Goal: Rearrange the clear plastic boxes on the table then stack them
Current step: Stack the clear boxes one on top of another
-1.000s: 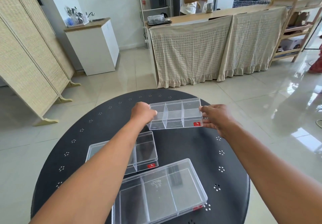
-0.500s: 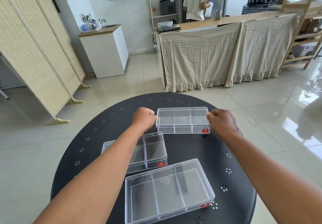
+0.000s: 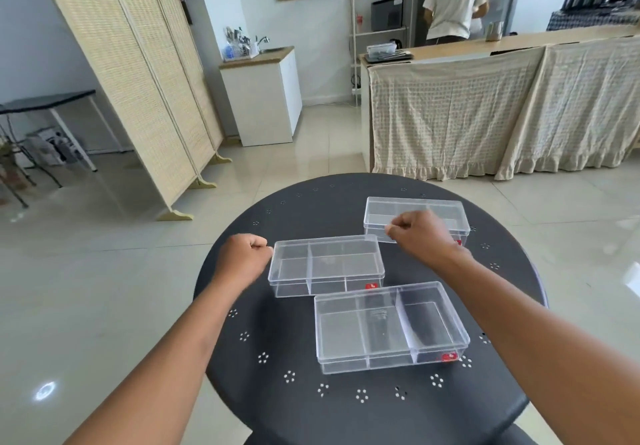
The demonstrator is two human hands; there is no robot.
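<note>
Three clear plastic boxes with red labels lie on the round black table (image 3: 346, 410). The far box (image 3: 415, 210) rests at the back right. A middle box (image 3: 325, 264) lies nearer the centre, and the near box (image 3: 391, 327) sits in front of it, overlapping its front right corner in view. My left hand (image 3: 242, 257) is curled into a fist right at the middle box's left end and holds nothing. My right hand (image 3: 422, 236) is also a fist; it hovers over the far box's front edge, just beyond the middle box's right end.
The table has small perforated flower patterns and drops off on every side. Beyond it are a folding wicker screen (image 3: 138, 81), a white cabinet (image 3: 266, 98) and a cloth-draped counter (image 3: 485, 108). A person (image 3: 453, 1) stands behind the counter.
Both hands have let go of the far box, which now rests on the table. They have drawn back toward the middle box, and the view has swung left.
</note>
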